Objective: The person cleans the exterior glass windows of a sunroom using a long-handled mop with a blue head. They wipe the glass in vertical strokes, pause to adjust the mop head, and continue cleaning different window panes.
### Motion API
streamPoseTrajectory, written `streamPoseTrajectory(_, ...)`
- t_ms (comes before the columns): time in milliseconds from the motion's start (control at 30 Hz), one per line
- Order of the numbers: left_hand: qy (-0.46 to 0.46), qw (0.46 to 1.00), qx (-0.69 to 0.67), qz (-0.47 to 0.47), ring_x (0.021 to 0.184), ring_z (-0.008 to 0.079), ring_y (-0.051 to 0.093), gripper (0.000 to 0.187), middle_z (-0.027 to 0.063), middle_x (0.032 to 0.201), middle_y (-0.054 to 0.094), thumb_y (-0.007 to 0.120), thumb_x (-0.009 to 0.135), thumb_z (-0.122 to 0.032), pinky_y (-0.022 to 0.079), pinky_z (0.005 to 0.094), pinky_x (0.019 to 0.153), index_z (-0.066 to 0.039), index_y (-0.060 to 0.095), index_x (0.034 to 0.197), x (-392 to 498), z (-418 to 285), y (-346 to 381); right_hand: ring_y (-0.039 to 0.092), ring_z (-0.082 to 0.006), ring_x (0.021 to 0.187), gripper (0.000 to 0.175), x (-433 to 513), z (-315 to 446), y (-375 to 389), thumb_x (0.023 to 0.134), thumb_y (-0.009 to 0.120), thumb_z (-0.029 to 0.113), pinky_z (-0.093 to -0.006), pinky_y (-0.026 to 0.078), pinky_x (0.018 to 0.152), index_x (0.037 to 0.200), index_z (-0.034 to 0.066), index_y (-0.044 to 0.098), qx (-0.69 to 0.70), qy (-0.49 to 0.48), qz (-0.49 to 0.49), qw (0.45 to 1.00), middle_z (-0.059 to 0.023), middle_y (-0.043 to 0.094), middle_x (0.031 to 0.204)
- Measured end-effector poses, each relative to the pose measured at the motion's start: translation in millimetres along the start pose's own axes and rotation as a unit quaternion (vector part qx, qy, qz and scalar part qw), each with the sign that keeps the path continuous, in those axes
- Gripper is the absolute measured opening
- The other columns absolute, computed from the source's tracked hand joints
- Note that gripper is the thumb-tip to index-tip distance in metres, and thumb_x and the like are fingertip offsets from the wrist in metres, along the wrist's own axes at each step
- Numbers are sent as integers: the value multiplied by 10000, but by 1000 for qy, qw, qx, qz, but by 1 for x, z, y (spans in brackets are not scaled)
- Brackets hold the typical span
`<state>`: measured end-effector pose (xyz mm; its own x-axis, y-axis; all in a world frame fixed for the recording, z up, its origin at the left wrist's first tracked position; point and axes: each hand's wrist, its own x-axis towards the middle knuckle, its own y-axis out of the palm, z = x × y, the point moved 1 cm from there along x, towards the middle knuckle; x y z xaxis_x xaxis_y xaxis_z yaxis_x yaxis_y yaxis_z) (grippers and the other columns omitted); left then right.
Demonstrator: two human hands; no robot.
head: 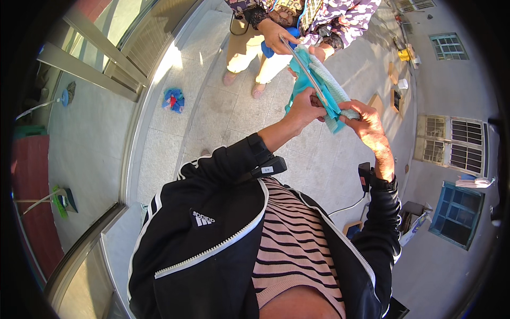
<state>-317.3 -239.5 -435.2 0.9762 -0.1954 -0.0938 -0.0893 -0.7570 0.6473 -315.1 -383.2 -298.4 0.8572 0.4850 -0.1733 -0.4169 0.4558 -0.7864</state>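
Observation:
A turquoise cloth (305, 81) with a rolled pale, textured fabric (330, 81) along its right side stretches between me and a person facing me. A thin metal rod (305, 69) lies lengthwise over the turquoise cloth. My left hand (306, 107) pinches the cloth's near end close to the rod's lower tip. My right hand (364, 121) grips the near end of the pale roll, with turquoise cloth at the fingertips. At the far end, one of the other person's hands (277, 38) holds the rod's top, and their other hand (322, 52) is at the roll.
A crumpled blue and red cloth (173, 100) lies on the paving to the left, near a metal-framed glass door (91, 75). Wooden boxes (396, 99) and a white cup (403, 83) stand at the right by the wall. A cable (346, 206) hangs from my right wrist device.

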Motion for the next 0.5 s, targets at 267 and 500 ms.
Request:
streamPoseTrajectory(267, -24, 974, 145, -171, 746, 206, 644, 426, 101, 868, 608, 746, 700, -53, 580, 361, 582, 38, 485, 1024, -7, 6, 9, 627, -149, 799, 245, -2, -6, -1, 772, 662, -17, -288, 496, 741, 1004, 64, 669, -1, 1, -26, 1000, -75, 678, 894)
streamPoseTrajectory(500, -193, 981, -21, -3, 670, 254, 667, 243, 134, 809, 631, 715, 738, -91, 590, 375, 622, 48, 570, 874, 8, 12, 0, 641, -246, 780, 307, 3, 6, -5, 763, 736, 178, -334, 506, 741, 1021, 51, 626, -140, 48, -20, 989, -140, 664, 903)
